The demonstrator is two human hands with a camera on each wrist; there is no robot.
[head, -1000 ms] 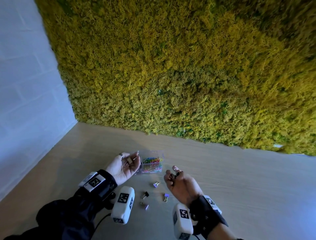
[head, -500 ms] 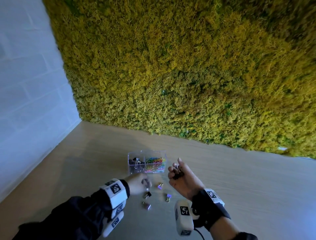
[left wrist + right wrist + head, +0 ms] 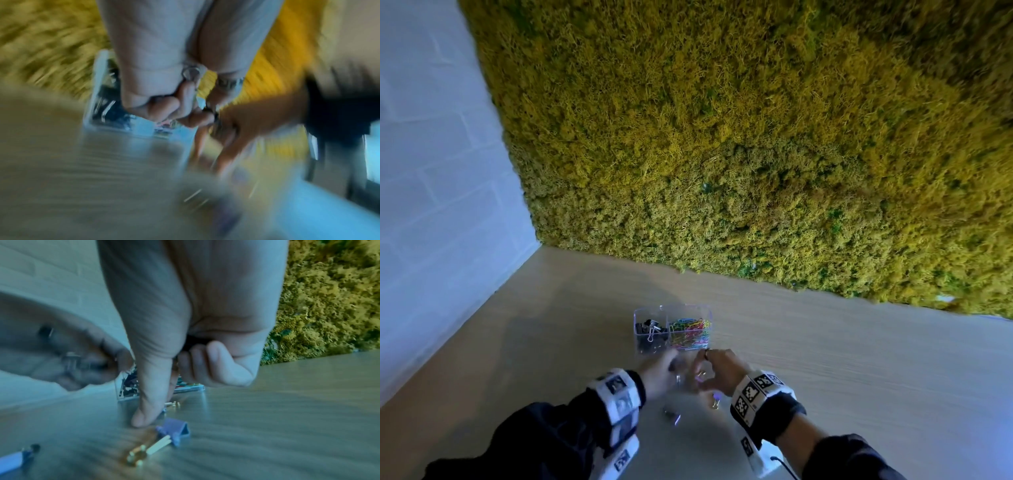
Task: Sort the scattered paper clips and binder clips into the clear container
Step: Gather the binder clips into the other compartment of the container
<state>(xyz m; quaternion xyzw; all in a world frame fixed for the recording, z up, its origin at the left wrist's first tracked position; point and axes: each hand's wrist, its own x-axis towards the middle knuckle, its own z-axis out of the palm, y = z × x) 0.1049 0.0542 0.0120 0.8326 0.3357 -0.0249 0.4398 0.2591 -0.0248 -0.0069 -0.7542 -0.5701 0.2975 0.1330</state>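
Note:
The clear container (image 3: 637,337) stands on the table, with black binder clips (image 3: 650,330) in its left compartment and coloured paper clips (image 3: 690,334) in its right. Both hands are just in front of it. My left hand (image 3: 671,368) is blurred; its curled fingers (image 3: 185,100) pinch a small dark binder clip (image 3: 210,111). My right hand (image 3: 156,415) keeps dark clips (image 3: 192,339) under its curled fingers, while thumb and forefinger pinch a gold-handled clip (image 3: 173,404) on the table. A purple binder clip (image 3: 176,426) lies beside the thumb.
Another purple clip (image 3: 672,416) lies loose on the wooden table (image 3: 825,359), nearer to me. A moss-covered wall (image 3: 756,154) rises behind the table and a white brick wall (image 3: 431,171) closes the left side.
My left hand left the container, dropped to the loose clips and picked one up. My right hand turned palm down and lowered its thumb and forefinger onto a clip.

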